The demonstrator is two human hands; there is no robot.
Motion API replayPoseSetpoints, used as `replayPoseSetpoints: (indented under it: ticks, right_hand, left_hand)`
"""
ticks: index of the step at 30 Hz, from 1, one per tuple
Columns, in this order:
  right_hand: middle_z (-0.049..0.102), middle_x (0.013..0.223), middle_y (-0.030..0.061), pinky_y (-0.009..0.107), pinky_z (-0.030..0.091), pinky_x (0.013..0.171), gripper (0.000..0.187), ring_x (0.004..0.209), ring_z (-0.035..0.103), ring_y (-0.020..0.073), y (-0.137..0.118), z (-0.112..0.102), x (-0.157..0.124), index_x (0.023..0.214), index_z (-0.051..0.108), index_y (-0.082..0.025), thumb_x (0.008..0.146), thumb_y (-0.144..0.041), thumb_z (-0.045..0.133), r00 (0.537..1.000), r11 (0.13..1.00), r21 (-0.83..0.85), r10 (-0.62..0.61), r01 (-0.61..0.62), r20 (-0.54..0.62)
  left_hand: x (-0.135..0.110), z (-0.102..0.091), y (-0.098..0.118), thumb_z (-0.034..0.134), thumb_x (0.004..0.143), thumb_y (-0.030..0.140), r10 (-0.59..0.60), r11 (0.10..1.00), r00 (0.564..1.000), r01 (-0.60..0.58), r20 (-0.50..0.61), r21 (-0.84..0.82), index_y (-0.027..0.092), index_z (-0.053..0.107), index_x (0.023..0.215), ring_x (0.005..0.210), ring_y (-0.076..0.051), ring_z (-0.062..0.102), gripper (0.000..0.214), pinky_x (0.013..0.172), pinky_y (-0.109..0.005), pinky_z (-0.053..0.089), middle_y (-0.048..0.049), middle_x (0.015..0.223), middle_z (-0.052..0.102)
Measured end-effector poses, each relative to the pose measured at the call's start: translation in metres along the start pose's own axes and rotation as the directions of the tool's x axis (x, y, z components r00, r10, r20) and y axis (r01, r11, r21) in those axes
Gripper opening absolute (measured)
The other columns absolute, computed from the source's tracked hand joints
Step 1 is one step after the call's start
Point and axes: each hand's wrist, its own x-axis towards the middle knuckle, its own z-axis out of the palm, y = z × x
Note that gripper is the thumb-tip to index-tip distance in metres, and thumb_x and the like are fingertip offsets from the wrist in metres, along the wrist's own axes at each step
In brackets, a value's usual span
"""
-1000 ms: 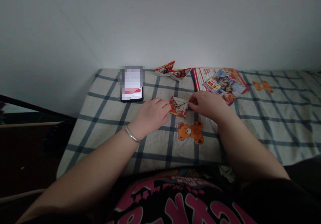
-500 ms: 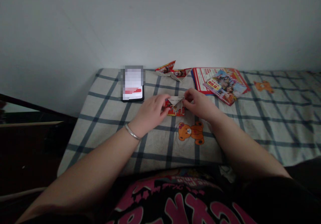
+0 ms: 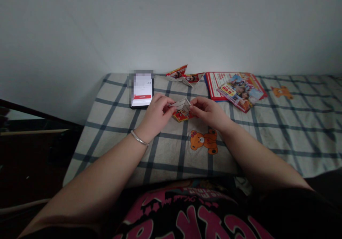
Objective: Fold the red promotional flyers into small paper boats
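Between my hands is a small folded paper (image 3: 182,112), printed red and yellow on its front with a pale upper edge. My left hand (image 3: 160,111) wears a silver bangle at the wrist and pinches the paper's left side. On the opposite side, the thumb and fingers of my right hand (image 3: 207,111) grip the right corner. The paper is bent at its middle, with a peak at the top. Behind it, near the wall, two folded paper pieces (image 3: 191,78) with pointed ends lie on the cloth.
A phone (image 3: 142,91) with a lit screen lies at the left. To the right rests a stack of printed flyers (image 3: 212,85), with a colourful leaflet (image 3: 240,94) on top. The checked cloth (image 3: 165,160) with bear prints covers the table, whose back meets a pale wall (image 3: 171,28).
The paper has been turned and bent, so its flat upper edge now rises to a peak. My left hand has shifted slightly left and up; the right has moved slightly too.
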Motion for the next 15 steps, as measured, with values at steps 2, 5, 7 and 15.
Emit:
replayPoseSetpoints:
  ticks: [2,5,7,15]
  right_hand:
    - [0.066,0.076,-0.0006,0.026,0.046,0.063,0.018,0.066,0.060,0.0115,0.002,0.000,0.000,0.088,0.062,-0.020,0.086,-0.038,0.063,1.000,1.000,-0.019,-0.007,0.007,0.010]
    - [0.069,0.079,0.0002,0.026,0.047,0.063,0.016,0.067,0.060,0.0116,0.005,-0.001,0.000,0.089,0.065,-0.019,0.086,-0.035,0.064,0.998,0.994,-0.100,-0.036,0.031,-0.043]
    - [0.072,0.083,0.0017,0.026,0.048,0.064,0.015,0.070,0.063,0.0127,0.005,-0.004,0.000,0.090,0.068,-0.019,0.087,-0.033,0.063,0.993,0.989,-0.143,-0.063,0.048,-0.103]
    - [0.076,0.100,0.0058,0.032,0.054,0.078,0.012,0.092,0.069,0.0183,-0.006,-0.023,-0.001,0.093,0.072,-0.021,0.089,-0.021,0.061,0.895,0.782,-0.451,-0.436,0.430,0.096]
  left_hand:
    - [0.001,0.000,-0.002,0.067,0.086,0.012,-0.005,0.999,0.999,0.004,-0.032,-0.032,0.018,0.060,0.091,0.079,-0.013,0.055,0.009,0.071,-0.026,0.052,-0.0011,0.094,0.055]
    - [0.002,-0.001,-0.002,0.065,0.087,0.012,0.027,0.998,0.998,-0.030,-0.064,-0.058,0.018,0.059,0.085,0.081,-0.013,0.056,0.009,0.072,-0.026,0.052,-0.0005,0.090,0.055]
    - [0.003,-0.002,-0.001,0.064,0.089,0.012,0.064,0.996,0.995,-0.068,-0.078,-0.054,0.018,0.060,0.086,0.083,-0.014,0.057,0.008,0.073,-0.026,0.052,-0.0007,0.089,0.057]
    - [-0.001,-0.008,0.001,0.059,0.092,0.013,0.185,0.949,0.982,-0.188,0.037,0.253,0.018,0.069,0.098,0.094,-0.019,0.062,0.013,0.081,-0.032,0.051,-0.0052,0.100,0.064]
